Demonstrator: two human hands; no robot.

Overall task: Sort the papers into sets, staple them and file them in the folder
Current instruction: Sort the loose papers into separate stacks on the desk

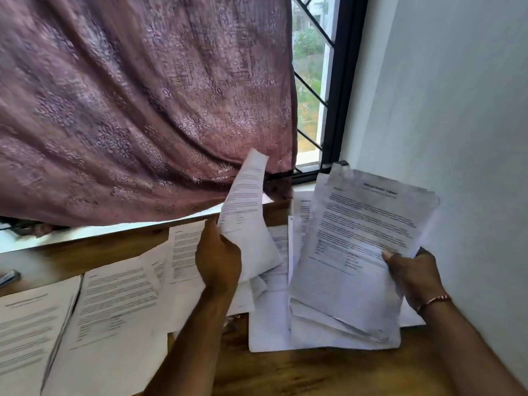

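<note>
A single sheet (pixel 247 218) is pinched upright in the left hand (pixel 218 252), long axis pointing far, while a tilted stack (pixel 357 247) is gripped by the right hand (pixel 411 272).

Loose sheets (pixel 114 304) overlap across the desk (pixel 285 372) from its left edge to the middle. Near the right edge, beside the wall (pixel 457 110), the right grip (pixel 411 272) holds a stack (pixel 357 252) above more papers (pixel 268 332). The left grip (pixel 218 258) holds a single sheet (pixel 248 218) above mid-desk. A curtain (pixel 128 110) hangs behind the far edge.
</note>
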